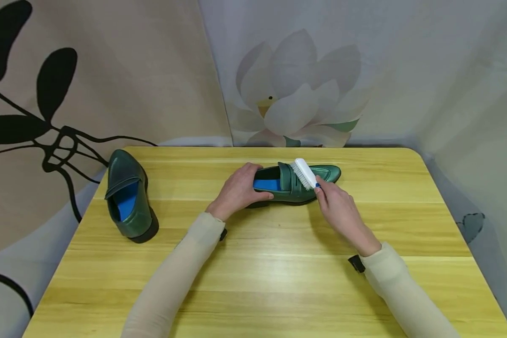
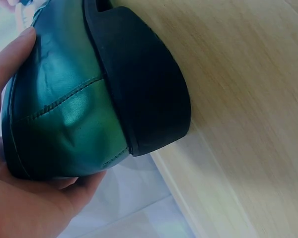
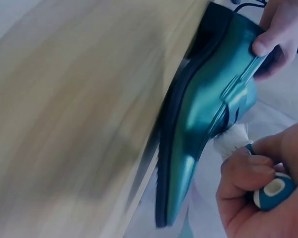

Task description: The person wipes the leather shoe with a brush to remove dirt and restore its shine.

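Note:
A green loafer (image 1: 286, 196) with a blue insole lies on the wooden table with its toe to the right. My left hand (image 1: 238, 190) grips it at the heel, thumb along the near side; the black heel block (image 2: 146, 84) shows in the left wrist view. In my right hand (image 1: 341, 209) is a white brush (image 1: 306, 174) with pale bristles, held by its blue and white handle (image 3: 275, 191). The bristles lie against the shoe's upper, near the strap. Part of the heel is hidden behind my left hand.
A matching green loafer (image 1: 138, 218) stands at the table's left edge, toe pointing away. The wooden table (image 1: 274, 281) extends toward me. Behind it hangs a pale curtain (image 1: 152, 70) with printed leaves and a flower.

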### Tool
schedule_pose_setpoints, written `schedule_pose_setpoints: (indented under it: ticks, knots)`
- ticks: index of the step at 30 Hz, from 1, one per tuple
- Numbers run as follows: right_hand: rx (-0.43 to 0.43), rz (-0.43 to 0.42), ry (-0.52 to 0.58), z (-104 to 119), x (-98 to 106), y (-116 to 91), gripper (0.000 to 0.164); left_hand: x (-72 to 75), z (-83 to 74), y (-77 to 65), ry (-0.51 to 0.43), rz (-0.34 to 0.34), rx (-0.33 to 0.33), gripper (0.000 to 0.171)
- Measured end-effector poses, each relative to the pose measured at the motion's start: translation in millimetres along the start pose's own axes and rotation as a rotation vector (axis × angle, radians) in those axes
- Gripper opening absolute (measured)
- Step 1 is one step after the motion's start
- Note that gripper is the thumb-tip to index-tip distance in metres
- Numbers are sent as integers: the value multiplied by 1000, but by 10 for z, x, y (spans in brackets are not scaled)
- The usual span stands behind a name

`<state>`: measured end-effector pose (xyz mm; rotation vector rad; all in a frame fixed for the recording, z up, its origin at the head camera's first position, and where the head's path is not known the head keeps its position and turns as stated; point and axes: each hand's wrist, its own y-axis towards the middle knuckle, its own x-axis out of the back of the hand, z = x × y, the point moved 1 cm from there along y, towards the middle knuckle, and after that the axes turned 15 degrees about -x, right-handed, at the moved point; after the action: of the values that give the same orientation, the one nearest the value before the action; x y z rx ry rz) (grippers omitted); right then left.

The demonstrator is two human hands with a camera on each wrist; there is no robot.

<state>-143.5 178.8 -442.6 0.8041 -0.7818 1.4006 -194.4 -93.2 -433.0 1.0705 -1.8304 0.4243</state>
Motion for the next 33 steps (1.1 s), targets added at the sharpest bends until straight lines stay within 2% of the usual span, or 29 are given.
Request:
schedule_pose_setpoints:
  ticks: [5, 9, 14, 17, 23, 25, 28, 33]
  knots:
    - [-17, -35, -76, -159, 98, 2, 43, -7, 5, 9, 11, -4, -9, 87]
    - [-7, -108, -155, -278, 211, 7, 41, 0, -3, 12, 18, -5, -11, 87]
    - [-35, -182, -217, -346, 302, 20, 41, -3, -11, 11, 15, -6, -12, 87]
    - [-24, -169, -219, -316, 266, 10, 42, -5, -13, 5, 13, -8, -10, 87]
    - [93, -114, -179, -153, 111, -73, 42, -7, 0, -5, 7, -15, -9, 87]
    - [108, -111, -172, -123, 101, -101, 42, -6, 5, -7, 3, -16, -9, 87]
    - [95, -118, -178, -152, 143, -124, 41, -7, 10, -8, 0, -15, -5, 87]
    - [25, -150, -213, -329, 296, -119, 41, -6, 11, -7, -1, -15, -6, 86]
